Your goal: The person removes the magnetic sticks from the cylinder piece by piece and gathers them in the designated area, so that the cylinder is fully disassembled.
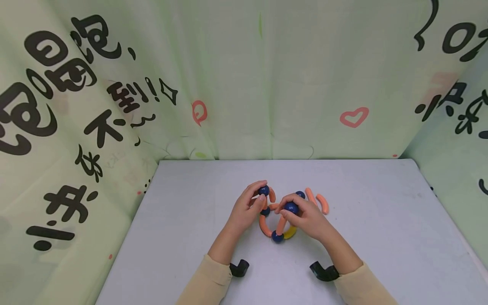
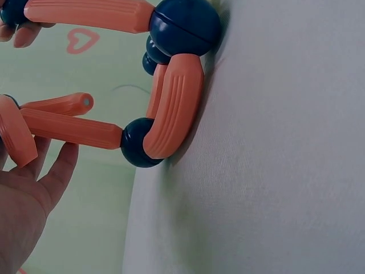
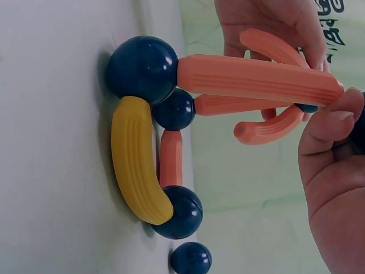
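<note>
A toy frame of ribbed sticks and blue balls stands on the table. My left hand [image 1: 247,208] grips a blue ball [image 1: 263,190] atop one upright orange stick [image 2: 74,128]; short curved orange sticks [image 3: 271,128] branch from that ball. Nearer me, my right hand [image 1: 306,217] holds another blue ball [image 1: 291,207] between thumb and fingers, at the top of a second upright orange stick [image 3: 256,77]. At its foot sits a blue ball [image 1: 277,237], joined to a curved orange stick [image 1: 264,226] and a curved yellow stick [image 3: 137,160]. The right hand hides part of the base in the head view.
Beyond the right hand lie a blue ball [image 1: 300,194], a straight orange stick [image 1: 310,196] and a curved orange stick [image 1: 323,204]. The white table [image 1: 381,220] is bordered by a printed curtain [image 1: 236,84] behind and at both sides.
</note>
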Demonstrator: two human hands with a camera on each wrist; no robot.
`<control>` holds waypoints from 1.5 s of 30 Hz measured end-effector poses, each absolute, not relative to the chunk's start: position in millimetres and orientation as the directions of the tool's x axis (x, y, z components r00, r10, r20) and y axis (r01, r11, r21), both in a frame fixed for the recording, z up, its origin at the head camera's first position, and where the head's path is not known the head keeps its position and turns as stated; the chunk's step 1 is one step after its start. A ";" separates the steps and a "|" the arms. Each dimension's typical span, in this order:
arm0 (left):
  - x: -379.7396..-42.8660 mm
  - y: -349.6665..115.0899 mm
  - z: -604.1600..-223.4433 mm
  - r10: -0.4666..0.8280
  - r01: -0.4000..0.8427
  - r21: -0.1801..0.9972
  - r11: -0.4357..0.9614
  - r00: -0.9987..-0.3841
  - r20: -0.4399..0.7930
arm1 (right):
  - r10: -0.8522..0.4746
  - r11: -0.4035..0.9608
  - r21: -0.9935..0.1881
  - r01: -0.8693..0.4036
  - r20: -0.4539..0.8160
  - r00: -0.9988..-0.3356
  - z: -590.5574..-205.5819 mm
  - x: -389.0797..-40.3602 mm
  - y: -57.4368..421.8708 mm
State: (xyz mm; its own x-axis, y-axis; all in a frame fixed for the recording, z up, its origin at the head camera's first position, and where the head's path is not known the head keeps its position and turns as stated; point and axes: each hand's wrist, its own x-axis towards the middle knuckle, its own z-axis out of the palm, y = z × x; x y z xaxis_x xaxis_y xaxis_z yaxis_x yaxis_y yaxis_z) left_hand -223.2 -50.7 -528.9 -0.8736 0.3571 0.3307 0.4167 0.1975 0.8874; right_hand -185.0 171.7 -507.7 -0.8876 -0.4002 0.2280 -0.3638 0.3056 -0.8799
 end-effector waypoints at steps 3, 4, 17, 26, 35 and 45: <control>-223.2 -50.6 -529.5 0.355 0.426 0.887 0.180 -0.869 0.345 | -0.418 0.260 -0.911 -0.320 0.192 -0.888 -507.1 -184.1 171.1; -223.3 -50.6 -529.6 0.355 0.426 0.887 0.177 -0.868 0.346 | -0.426 0.247 -0.918 -0.311 0.185 -0.886 -506.9 -183.7 170.8; -223.5 -50.5 -529.6 0.361 0.406 0.897 0.174 -0.874 0.326 | -0.480 0.219 -0.930 -0.294 0.160 -0.863 -508.5 -181.5 167.9; -223.8 -49.3 -529.2 0.353 0.413 0.894 0.171 -0.873 0.336 | -0.396 0.256 -0.924 -0.285 0.168 -0.902 -508.5 -186.9 180.1; -223.3 -48.6 -529.8 0.356 0.380 0.906 0.184 -0.885 0.299 | -0.209 0.480 -0.838 -0.259 0.177 -0.962 -509.8 -204.1 217.3; -222.5 -48.4 -528.8 0.344 0.391 0.907 0.157 -0.882 0.321 | -0.064 0.630 -0.777 0.022 -0.080 -0.995 -519.4 -238.6 254.2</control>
State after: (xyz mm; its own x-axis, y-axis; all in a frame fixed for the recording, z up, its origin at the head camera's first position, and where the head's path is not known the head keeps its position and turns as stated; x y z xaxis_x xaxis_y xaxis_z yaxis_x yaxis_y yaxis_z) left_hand -222.5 -48.4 -528.8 -0.8824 0.3443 0.3207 0.3909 0.1569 0.9070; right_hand -238.6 254.2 -519.4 -0.9948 -0.0637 -0.0797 0.0219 0.6297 -0.7765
